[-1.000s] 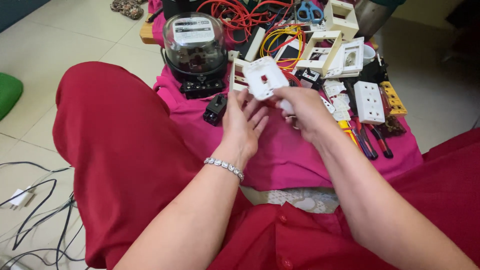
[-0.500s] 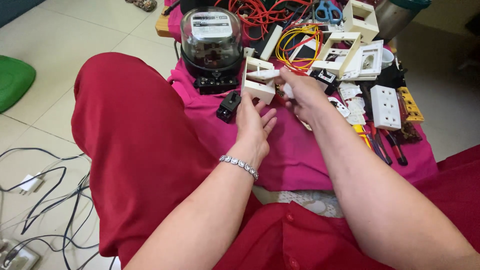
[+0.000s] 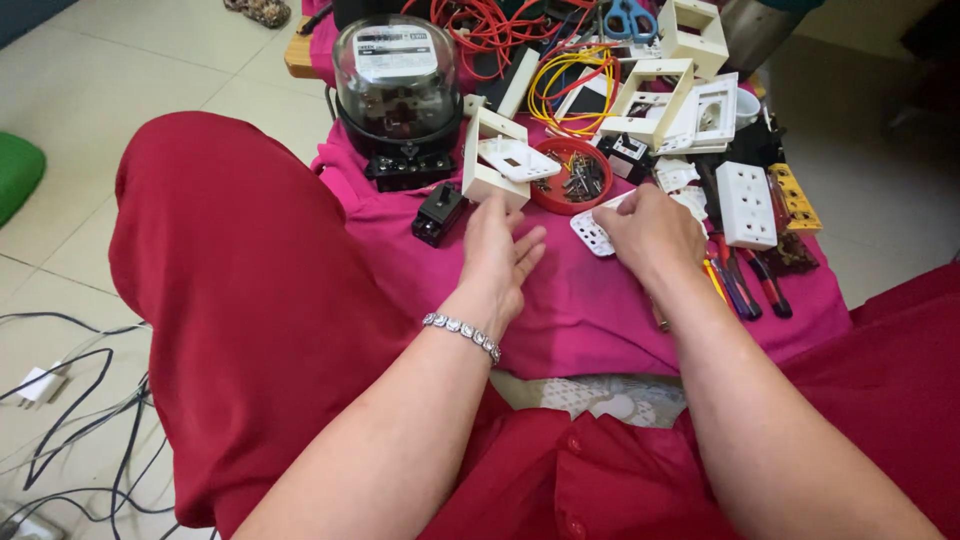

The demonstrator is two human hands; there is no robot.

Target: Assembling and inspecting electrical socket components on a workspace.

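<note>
My left hand [image 3: 505, 250] rests on the pink cloth [image 3: 590, 310] and pinches the lower edge of a white mounting box [image 3: 484, 172] between thumb and forefinger. The box stands on its side with a white switch plate [image 3: 520, 158] lying across its open face. My other fingers are spread loosely. My right hand [image 3: 652, 232] is curled over one end of a white perforated socket plate [image 3: 588, 232] that lies flat on the cloth. A silver bracelet [image 3: 462, 332] is on my left wrist.
Behind the box stand a glass-domed electric meter [image 3: 398, 70], a black breaker [image 3: 438, 213] and a red dish of screws [image 3: 575, 178]. A white socket [image 3: 745, 205], screwdrivers [image 3: 745, 285], white frames [image 3: 650, 100] and wire coils [image 3: 570, 80] are to the right. Cables [image 3: 70, 400] cross the floor at left.
Both hands have come down toward the cloth. My left hand keeps the box while my right hand has left it and moved right onto the perforated socket plate.
</note>
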